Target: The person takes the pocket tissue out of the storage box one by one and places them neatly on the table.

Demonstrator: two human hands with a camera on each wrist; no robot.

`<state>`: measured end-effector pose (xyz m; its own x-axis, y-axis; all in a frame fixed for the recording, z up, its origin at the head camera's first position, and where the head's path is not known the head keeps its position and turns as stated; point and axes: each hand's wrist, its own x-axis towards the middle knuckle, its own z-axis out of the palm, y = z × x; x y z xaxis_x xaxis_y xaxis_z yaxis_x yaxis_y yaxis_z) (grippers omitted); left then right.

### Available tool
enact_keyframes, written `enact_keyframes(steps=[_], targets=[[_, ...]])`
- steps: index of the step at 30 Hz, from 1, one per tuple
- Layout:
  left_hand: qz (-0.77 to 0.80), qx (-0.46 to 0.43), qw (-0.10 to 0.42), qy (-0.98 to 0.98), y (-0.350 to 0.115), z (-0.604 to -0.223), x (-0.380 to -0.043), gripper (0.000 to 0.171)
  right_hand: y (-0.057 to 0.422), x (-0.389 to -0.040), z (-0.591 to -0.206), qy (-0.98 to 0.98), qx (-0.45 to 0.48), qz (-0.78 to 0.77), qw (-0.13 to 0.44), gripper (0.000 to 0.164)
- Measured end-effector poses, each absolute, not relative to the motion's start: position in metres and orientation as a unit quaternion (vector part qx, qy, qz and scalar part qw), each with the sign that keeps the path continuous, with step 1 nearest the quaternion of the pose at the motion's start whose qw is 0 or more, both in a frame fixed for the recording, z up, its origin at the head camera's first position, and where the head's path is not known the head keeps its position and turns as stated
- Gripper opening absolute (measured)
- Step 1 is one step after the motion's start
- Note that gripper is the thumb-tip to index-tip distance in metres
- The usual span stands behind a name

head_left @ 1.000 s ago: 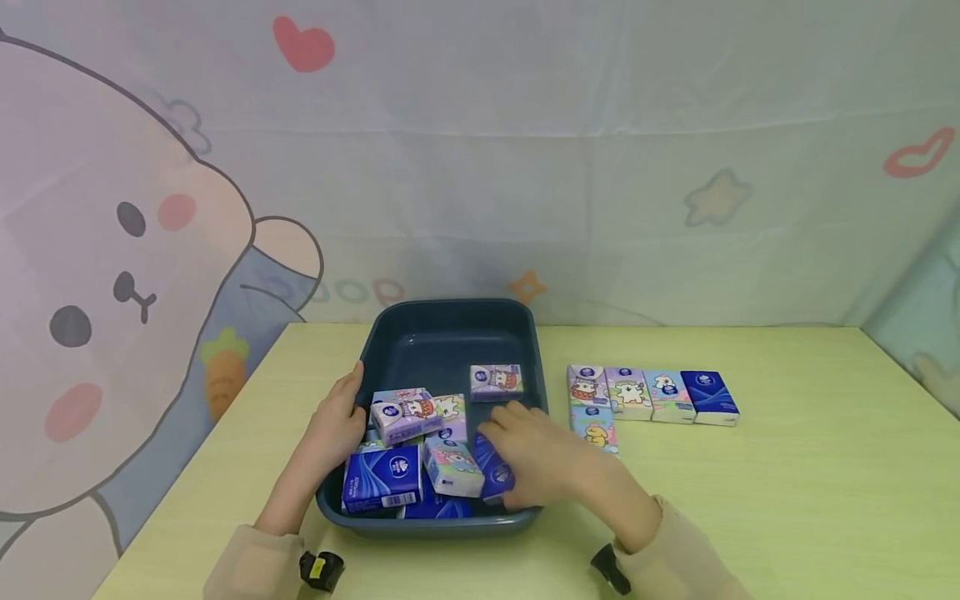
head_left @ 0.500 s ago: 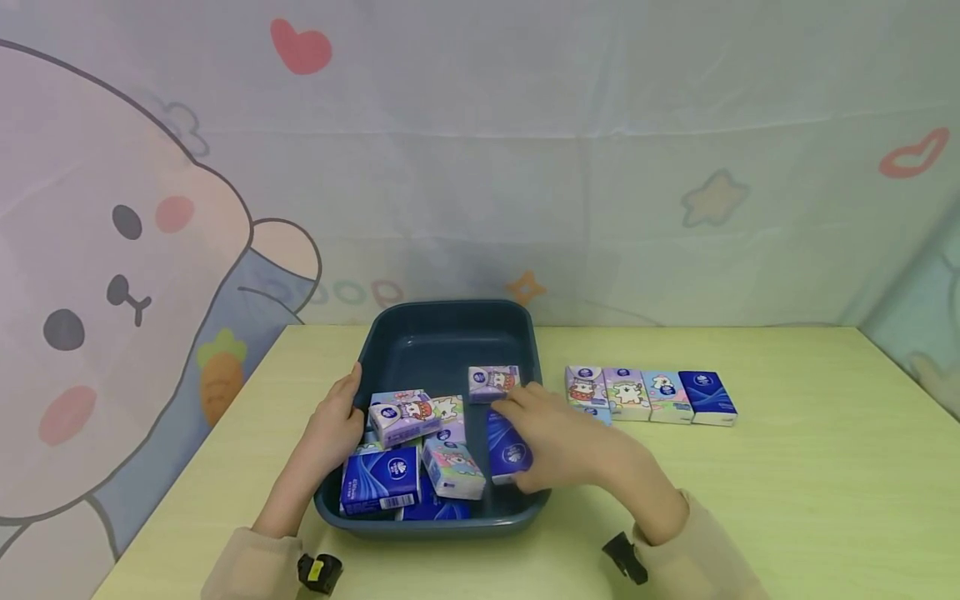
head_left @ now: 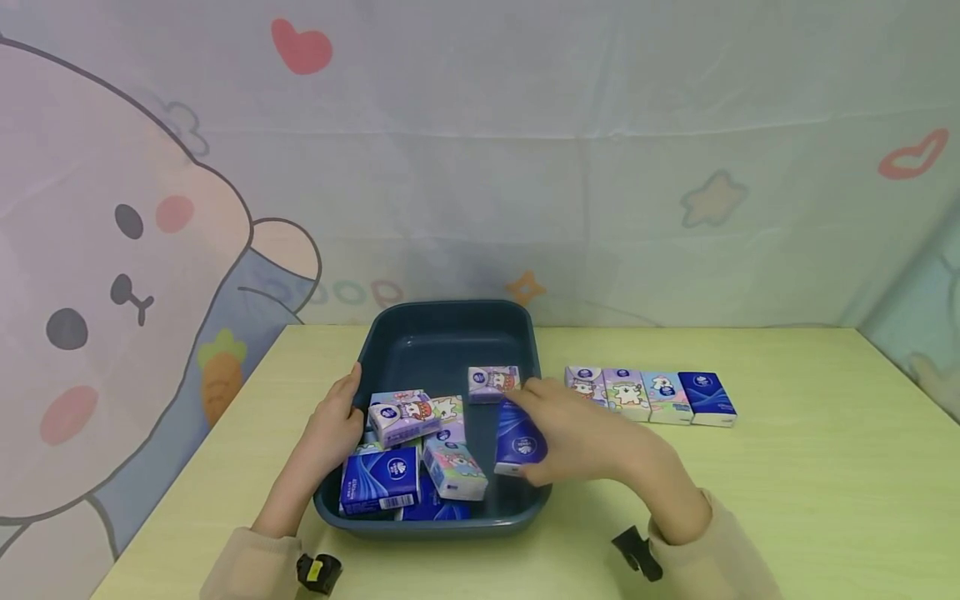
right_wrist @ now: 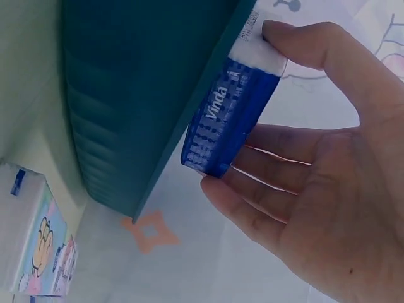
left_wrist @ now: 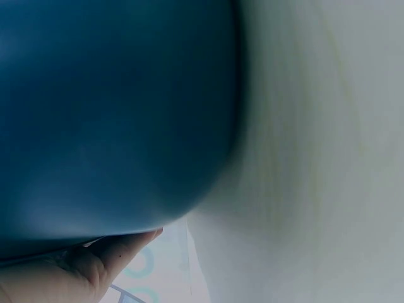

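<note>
In the head view my right hand (head_left: 581,429) pinches a dark-blue pack of tissues (head_left: 519,437) between thumb and fingers, over the right side of a dark teal bin (head_left: 450,321). "Vinda" shows on this tissue pack (right_wrist: 218,110) in the right wrist view, where it overlaps the bin's rim. My left hand (head_left: 333,425) rests along the bin's left side, its straight fingers touching the outer wall. A purple tissue pack (head_left: 493,384) lies near the bin's right wall. Several tissue packs, such as a blue one (head_left: 382,479) and a pastel one (head_left: 453,469), are heaped at the near left.
Right of the bin, purple, pastel and blue tissue packs stand in a row on the table (head_left: 795,475), among them a blue pack (head_left: 707,398) at the right end. My right hand partly hides the row's left end. A printed cloth (head_left: 637,167) hangs behind.
My right hand has lifted the blue tissue pack from the bin's near right corner and moved it up and to the right. My left hand and the bin have stayed in place.
</note>
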<state>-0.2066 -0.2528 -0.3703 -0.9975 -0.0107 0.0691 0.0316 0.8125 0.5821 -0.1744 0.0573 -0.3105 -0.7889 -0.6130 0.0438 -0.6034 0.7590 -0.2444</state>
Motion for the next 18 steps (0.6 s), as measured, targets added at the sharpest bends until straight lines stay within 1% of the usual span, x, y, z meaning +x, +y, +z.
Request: enact_keyframes(steps=[4,8,12,18], targets=[[-0.304,-0.008,0.037,-0.952,-0.253,-0.370,-0.207,0.060,0.061,-0.173,-0.307,0.940,-0.317,-0.126,0.016,0.086],[-0.302,-0.007,0.036,-0.953,-0.253,-0.370,-0.208,0.060,0.067,-0.172,-0.305,0.945,-0.299,-0.130,0.019,0.082],[-0.302,-0.007,0.034,-0.953,-0.253,-0.370,-0.207,0.060,0.074,-0.173,-0.306,0.946,-0.294,-0.134,0.029,0.079],[-0.300,-0.009,0.037,-0.953,-0.253,-0.370,-0.207,0.059,0.080,-0.175,-0.305,0.943,-0.289,-0.152,0.058,0.079]])
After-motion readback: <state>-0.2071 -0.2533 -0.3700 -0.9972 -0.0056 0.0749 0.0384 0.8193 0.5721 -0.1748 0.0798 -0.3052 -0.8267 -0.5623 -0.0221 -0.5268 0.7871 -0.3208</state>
